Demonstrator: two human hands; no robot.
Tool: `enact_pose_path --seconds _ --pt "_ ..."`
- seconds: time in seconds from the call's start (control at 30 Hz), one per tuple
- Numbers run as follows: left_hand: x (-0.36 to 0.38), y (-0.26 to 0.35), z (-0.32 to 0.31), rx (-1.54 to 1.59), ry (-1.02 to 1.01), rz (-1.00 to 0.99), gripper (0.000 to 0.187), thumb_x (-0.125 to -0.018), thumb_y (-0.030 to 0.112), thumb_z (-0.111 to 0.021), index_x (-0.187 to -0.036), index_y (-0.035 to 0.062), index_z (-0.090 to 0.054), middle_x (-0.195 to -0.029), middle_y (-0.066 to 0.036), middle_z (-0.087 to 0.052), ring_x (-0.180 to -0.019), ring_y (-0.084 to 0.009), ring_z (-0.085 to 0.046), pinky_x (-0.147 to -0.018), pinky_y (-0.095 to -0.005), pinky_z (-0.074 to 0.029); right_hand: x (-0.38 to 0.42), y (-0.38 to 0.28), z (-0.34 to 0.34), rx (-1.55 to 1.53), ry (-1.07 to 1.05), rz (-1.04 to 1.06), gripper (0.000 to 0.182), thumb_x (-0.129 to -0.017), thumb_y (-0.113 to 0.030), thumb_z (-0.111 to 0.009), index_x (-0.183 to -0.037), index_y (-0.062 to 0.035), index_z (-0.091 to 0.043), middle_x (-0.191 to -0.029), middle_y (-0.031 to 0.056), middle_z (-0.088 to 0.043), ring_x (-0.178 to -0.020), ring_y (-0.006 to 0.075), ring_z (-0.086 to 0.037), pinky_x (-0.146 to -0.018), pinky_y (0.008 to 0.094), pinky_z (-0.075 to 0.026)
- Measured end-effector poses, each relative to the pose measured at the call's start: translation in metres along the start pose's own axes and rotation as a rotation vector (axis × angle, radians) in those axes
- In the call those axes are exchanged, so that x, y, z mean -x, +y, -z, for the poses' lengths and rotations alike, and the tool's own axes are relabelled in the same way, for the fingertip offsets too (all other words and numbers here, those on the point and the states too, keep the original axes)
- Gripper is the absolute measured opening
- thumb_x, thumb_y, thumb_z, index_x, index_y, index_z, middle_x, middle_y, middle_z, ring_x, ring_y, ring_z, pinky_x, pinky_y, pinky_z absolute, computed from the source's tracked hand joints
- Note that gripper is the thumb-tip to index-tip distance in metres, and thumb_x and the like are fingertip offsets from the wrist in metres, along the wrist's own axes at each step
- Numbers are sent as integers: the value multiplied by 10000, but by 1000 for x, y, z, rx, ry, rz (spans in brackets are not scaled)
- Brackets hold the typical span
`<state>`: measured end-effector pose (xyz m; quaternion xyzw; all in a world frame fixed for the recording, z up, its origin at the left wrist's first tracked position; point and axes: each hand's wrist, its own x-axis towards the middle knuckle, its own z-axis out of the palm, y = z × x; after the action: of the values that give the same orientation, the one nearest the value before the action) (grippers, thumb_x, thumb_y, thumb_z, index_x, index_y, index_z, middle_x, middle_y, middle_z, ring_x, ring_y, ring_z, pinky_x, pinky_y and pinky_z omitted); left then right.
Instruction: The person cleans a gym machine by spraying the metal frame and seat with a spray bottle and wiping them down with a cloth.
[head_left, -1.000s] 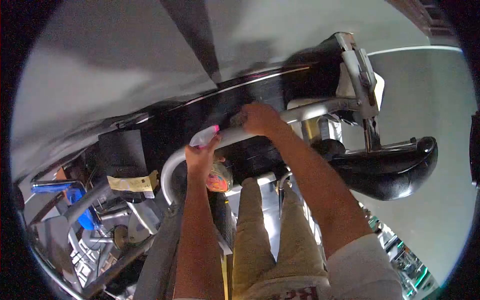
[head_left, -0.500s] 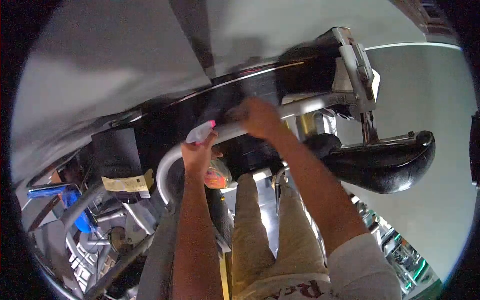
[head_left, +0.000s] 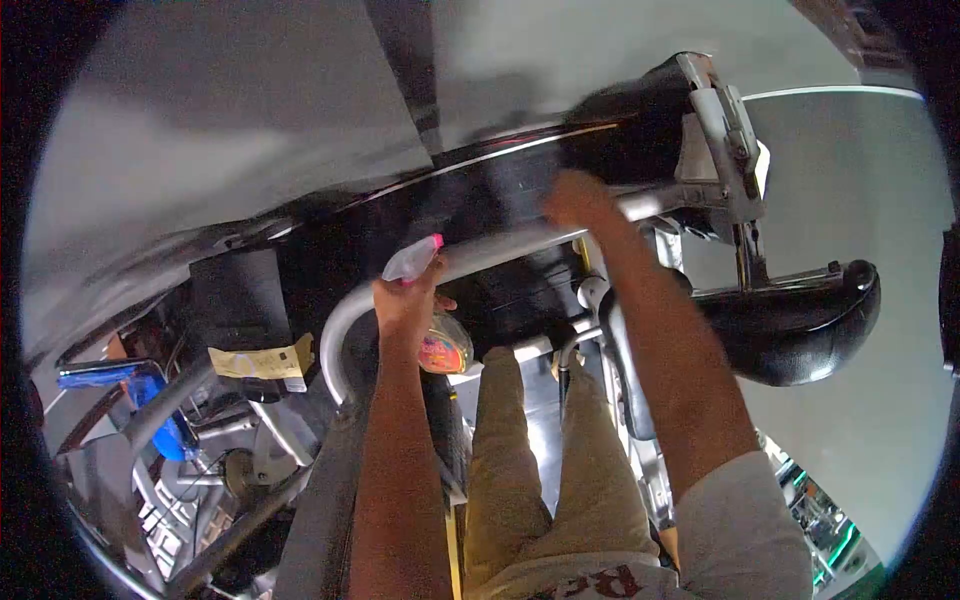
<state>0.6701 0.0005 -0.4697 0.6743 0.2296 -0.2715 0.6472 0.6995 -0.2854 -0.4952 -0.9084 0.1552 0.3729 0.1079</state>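
Note:
My left hand (head_left: pixel 405 308) is closed around the neck of a spray bottle (head_left: pixel 445 345). The bottle has a white spray head (head_left: pixel 412 259) with a pink nozzle, and a colourful label shows on its clear body. Just behind it runs a thick curved silver tube (head_left: pixel 510 243), part of a machine frame. Further along that tube, my right hand (head_left: pixel 582 200) is held at its upper side, blurred, with the fingers curled in. Whatever those fingers may hold is hidden from me.
A black padded seat (head_left: pixel 785 335) hangs from a metal bracket (head_left: pixel 727 150) at right. To the left stand a black box-like part with a yellowish label (head_left: pixel 262 365), a blue item (head_left: pixel 155 405) and more metal tubing. A grey wall (head_left: pixel 850 200) rises at the far right.
My right hand has slid rightward along the silver tube, away from the left hand. The left hand keeps its hold on the spray bottle; the whole view has shifted slightly.

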Motion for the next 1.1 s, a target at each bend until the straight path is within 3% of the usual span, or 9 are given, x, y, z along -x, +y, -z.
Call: enact_pose_path --seconds 0.2,0.33,0.43,0.5,0.63,0.73,0.83,0.97,1.1 --pt "1 0 4 -69 4 104 360 -803 162 -785 -1091 -18 -665 -977 -109 -684 -724 -188 -667 -487 -310 -602 19 -19 3 -86 97 174 407 -842 -368 -596 -1066 -42 -691 -1043 226 -681 -1006 396 -652 -910 490 -515" --pt "1 0 2 -26 -10 45 361 -797 163 -789 -1086 -16 -669 -966 -109 -676 -714 -186 -661 -480 -316 -602 -27 105 20 710 -168 173 309 -903 -298 -564 -1127 -123 -684 -1003 174 -691 -980 313 -679 -870 453 -552" --pt "4 5 2 -55 -18 53 356 -797 156 -784 -1087 -18 -670 -962 -106 -677 -719 -183 -658 -485 -308 -599 -6 90 13 694 26 110 303 -928 -293 -549 -1177 -160 -662 -1085 144 -673 -1025 310 -665 -865 455 -555" --pt "4 6 -5 -67 -9 79 352 -798 151 -781 -1085 -21 -672 -964 -104 -678 -721 -183 -659 -485 -303 -594 9 33 -2 31 179 -272 427 -905 -392 -570 -1171 -65 -636 -1192 180 -619 -1124 327 -611 -945 466 -511" --pt "6 5 0 -48 -5 51 343 -801 143 -776 -1080 -26 -672 -964 -104 -679 -692 -186 -657 -462 -300 -575 68 -55 -33 -370 556 177 428 -760 -378 -692 -1029 -47 -664 -1054 182 -656 -1047 383 -611 -934 503 -471" --pt "5 3 1 -79 -6 49 354 -800 142 -776 -1090 -25 -662 -961 -102 -676 -682 -185 -654 -460 -297 -573 72 -34 -35 -244 731 460 363 -764 -324 -699 -976 -34 -646 -963 176 -647 -952 399 -619 -882 508 -484" --pt "6 6 3 -89 -13 65 377 -791 147 -789 -1098 -22 -652 -958 -106 -675 -666 -187 -654 -459 -297 -575 68 31 -1 -327 593 -75 345 -800 -256 -699 -1061 -34 -654 -1060 196 -670 -988 374 -655 -884 468 -517" --pt "3 -2 2 -19 2 21 407 -775 167 -809 -1099 -19 -647 -950 -116 -674 -632 -191 -650 -456 -301 -578 37 59 -10 -248 662 -300 329 -836 -234 -682 -1053 10 -641 -1014 213 -685 -867 375 -693 -779 404 -567" --pt "10 7 -5 -72 46 51 294 -828 134 -734 -1058 -39 -674 -927 -99 -682 -702 -175 -669 -493 -298 -593 82 -46 -22 -407 482 81 420 -799 -226 -698 -1158 -30 -601 -1138 234 -593 -1075 396 -573 -973 476 -453"
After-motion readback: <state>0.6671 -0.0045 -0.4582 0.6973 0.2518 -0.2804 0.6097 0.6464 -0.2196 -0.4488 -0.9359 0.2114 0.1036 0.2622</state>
